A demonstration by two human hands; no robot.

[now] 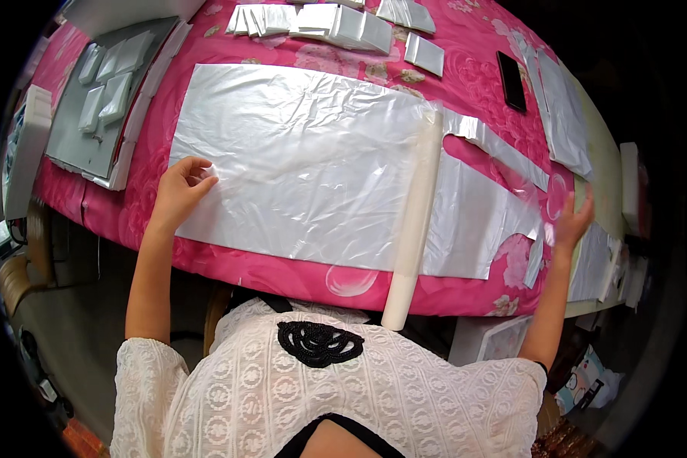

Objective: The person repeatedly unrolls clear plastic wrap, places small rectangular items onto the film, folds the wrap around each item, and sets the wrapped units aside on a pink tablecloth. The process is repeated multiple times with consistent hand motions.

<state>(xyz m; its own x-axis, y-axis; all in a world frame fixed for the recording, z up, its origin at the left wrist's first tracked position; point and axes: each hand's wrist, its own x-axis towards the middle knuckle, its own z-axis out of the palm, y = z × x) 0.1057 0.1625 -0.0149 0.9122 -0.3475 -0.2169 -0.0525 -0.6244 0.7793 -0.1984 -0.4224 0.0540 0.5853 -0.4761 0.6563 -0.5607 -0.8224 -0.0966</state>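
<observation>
A white plastic bag (282, 160) lies flat and wrinkled on the table, its cut-out handles (511, 160) toward the right. A long cream tube (416, 214) crosses the bag, its near end sticking out past the table edge toward my body. At the bag's left edge is my left hand (179, 195), fingers loosely bent and a gap showing between thumb and forefinger; the fingertips are over the plastic. My right hand (575, 223) is raised just beyond the handle ends, slightly blurred, with its fingers apart and nothing visible in it.
A pink flowered cloth (343, 282) covers the table. Folded white plastic packets (343, 27) line the far side. More packets rest on a grey board (91, 145) at left. A black phone (511, 81) and further plastic sheets (561, 114) lie at right.
</observation>
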